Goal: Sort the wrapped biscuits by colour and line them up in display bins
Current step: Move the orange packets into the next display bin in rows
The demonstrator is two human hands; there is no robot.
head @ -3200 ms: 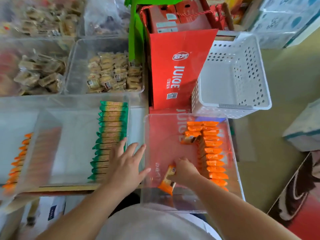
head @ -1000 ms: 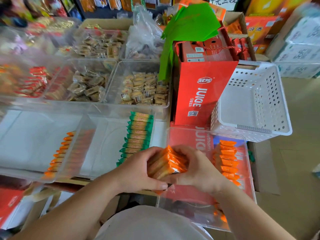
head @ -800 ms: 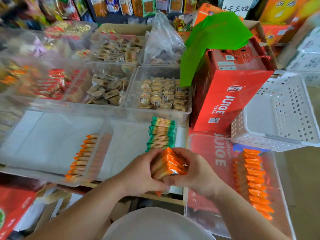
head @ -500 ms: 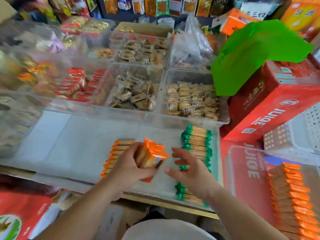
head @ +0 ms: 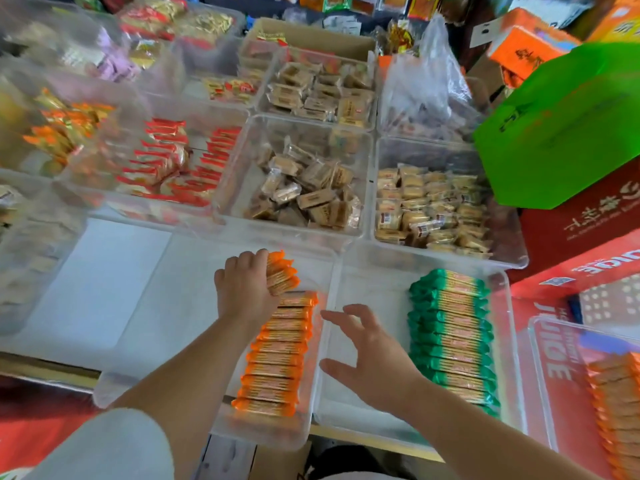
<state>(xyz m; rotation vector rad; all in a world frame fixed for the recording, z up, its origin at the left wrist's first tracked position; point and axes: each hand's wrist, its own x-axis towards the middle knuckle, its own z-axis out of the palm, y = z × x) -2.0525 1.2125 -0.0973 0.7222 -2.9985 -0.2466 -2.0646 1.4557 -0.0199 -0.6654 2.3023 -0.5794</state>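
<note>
My left hand (head: 244,289) grips a small stack of orange-wrapped biscuits (head: 281,273) at the far end of a row of orange biscuits (head: 277,355) inside a clear bin (head: 166,306). My right hand (head: 370,355) hovers open above the neighbouring clear bin (head: 367,282), holding nothing. That bin holds a row of green-wrapped biscuits (head: 452,337) along its right side. A third clear bin (head: 547,372) at the far right holds more orange biscuits (head: 614,407).
Behind stand clear bins of red-wrapped snacks (head: 173,164), brown wrapped biscuits (head: 304,188) and pale wrapped biscuits (head: 429,206). A red juice box (head: 581,237) with a green card (head: 561,123) on it sits at the right. A plastic bag (head: 422,88) lies further back.
Both hands held the orange stack over the right bin; my left hand carried it left to the orange row's far end, and my right hand let go and opened.
</note>
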